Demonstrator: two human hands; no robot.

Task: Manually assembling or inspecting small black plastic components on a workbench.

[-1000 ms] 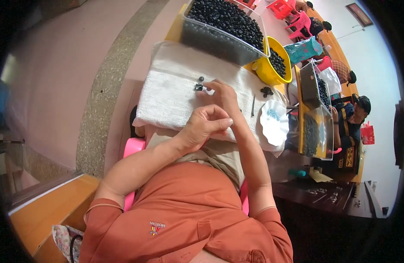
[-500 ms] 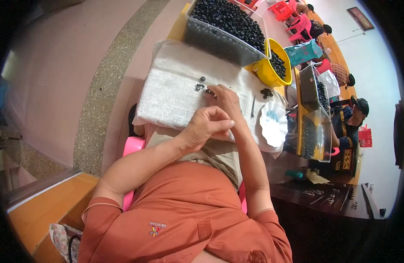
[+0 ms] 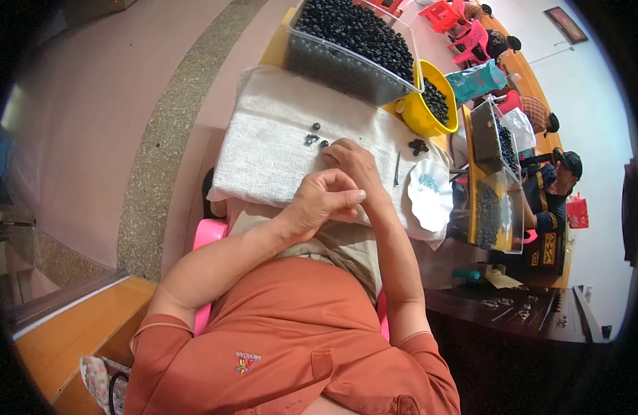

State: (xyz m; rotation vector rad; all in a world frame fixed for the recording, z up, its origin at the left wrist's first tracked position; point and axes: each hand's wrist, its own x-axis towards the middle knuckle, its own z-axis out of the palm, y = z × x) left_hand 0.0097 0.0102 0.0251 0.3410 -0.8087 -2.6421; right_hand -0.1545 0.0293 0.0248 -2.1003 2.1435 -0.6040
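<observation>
A white cloth (image 3: 263, 138) is spread on the table in front of me. My right hand (image 3: 358, 166) rests low over its middle, fingers bent down together with their tips hidden. Right beside those fingers lies a small round black piece (image 3: 324, 144). Another black piece (image 3: 316, 126) and a little cluster of tiny dark bits (image 3: 311, 140) sit just to the left. Nearer to me, my left hand (image 3: 320, 205) is curled closed next to the right wrist, thumb pointing right. Whatever either hand holds, if anything, is too small or hidden to make out.
On the right of the cloth are a white scalloped dish (image 3: 430, 207) with small blue bits, a thin dark tool (image 3: 397, 168) and a black pile (image 3: 418, 146). Beyond stand a clear bin (image 3: 353, 66) and yellow bucket (image 3: 424, 117) of black pieces. A person (image 3: 554, 187) sits at right.
My right fingers have drawn slightly back from the small black piece, which now shows by itself on the cloth. My left hand stays almost where it was.
</observation>
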